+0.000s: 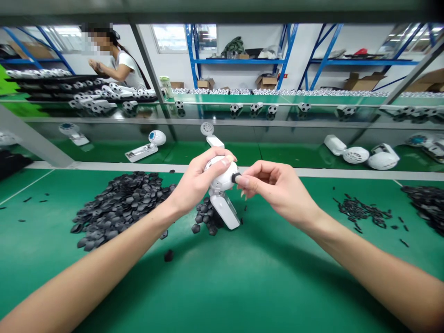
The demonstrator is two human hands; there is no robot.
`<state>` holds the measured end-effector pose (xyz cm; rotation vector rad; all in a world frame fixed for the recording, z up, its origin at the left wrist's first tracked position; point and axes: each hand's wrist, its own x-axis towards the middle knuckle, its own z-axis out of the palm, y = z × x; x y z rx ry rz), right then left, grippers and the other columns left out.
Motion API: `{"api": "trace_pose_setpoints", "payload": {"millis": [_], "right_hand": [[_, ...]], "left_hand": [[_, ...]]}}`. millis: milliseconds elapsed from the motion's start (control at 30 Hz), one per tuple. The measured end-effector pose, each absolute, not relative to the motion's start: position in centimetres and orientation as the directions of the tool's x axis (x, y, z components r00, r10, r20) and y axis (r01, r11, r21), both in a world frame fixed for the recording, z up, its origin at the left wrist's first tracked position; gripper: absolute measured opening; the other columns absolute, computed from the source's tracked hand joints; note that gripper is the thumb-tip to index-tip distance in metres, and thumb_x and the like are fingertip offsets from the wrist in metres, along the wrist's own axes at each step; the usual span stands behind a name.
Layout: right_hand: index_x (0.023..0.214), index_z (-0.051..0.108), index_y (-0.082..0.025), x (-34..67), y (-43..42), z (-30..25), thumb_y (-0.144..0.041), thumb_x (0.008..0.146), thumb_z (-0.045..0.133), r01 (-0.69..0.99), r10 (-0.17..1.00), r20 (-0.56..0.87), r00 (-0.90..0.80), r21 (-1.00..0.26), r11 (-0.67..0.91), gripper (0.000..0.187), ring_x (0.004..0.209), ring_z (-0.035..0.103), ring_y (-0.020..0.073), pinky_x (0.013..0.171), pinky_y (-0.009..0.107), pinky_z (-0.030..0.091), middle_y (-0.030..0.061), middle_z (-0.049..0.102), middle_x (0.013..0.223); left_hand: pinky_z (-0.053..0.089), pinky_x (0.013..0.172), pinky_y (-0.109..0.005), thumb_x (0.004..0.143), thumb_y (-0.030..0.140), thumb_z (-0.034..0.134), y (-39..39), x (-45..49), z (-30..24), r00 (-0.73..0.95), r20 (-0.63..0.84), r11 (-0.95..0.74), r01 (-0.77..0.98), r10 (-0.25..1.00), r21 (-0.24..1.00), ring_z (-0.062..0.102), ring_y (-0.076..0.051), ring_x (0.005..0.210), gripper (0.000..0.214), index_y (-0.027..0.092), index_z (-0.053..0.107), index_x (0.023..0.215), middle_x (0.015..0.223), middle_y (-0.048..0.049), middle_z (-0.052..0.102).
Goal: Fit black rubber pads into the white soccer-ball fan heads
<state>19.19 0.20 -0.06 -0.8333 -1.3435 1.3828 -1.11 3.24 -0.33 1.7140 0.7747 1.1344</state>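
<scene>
Frame center: left hand (201,178) grips one white ball-headed device (222,181), handle (225,211) slanting down-right; right hand (272,187) pinches one black piece (236,177).

tons of room between the forearms (114,252) on the near green mat (222,291), just one loose black piece (168,255) to dodge. low on the left the big black heap (121,208) blocks you, straight ahead it's the white unit (225,210), and there's a bare patch between the right hand (267,182) and the scattered black strips (362,210).
</scene>
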Motion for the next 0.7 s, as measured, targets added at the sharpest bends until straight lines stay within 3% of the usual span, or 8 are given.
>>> {"api": "trace_pose_setpoints", "payload": {"millis": [200,433,700], "right_hand": [[0.074,0.078,-0.018,18.3,-0.3,-0.8,-0.035,0.067,0.104,-0.246,0.957,0.202,-0.21,-0.958,0.149,0.032,0.063,0.069,0.0105,0.064,0.02,0.061,-0.0009,0.076,0.069],[0.079,0.078,-0.017,18.5,-1.5,-0.5,-0.042,0.081,0.096,-0.129,0.938,0.228,-0.261,-0.971,0.201,0.031,0.071,0.07,0.0137,0.067,0.022,0.06,0.0022,0.077,0.076],[0.084,0.08,-0.018,18.8,-1.7,-0.5,-0.038,0.08,0.097,-0.108,0.943,0.204,-0.263,-0.977,0.181,0.026,0.071,0.073,0.0156,0.069,0.025,0.063,0.0023,0.079,0.08]], "left_hand": [[0.045,0.062,-0.026,0.103,0.051,0.066,2.6,-0.9,0.0,0.388,0.384,-0.443,0.073,0.838,0.894,0.055,-0.013,0.071,0.033,0.018,0.067,0.102,0.088,-0.0015,0.063],[0.046,0.055,-0.023,0.072,0.049,0.096,1.8,-0.1,0.3,0.285,0.355,-0.408,0.156,0.891,0.9,0.056,-0.014,0.068,0.051,0.018,0.066,0.098,0.087,-0.0017,0.064],[0.046,0.054,-0.024,0.066,0.051,0.101,2.0,-0.5,0.2,0.316,0.351,-0.414,0.157,0.881,0.897,0.056,-0.014,0.067,0.058,0.021,0.066,0.101,0.087,-0.0031,0.067]]}}
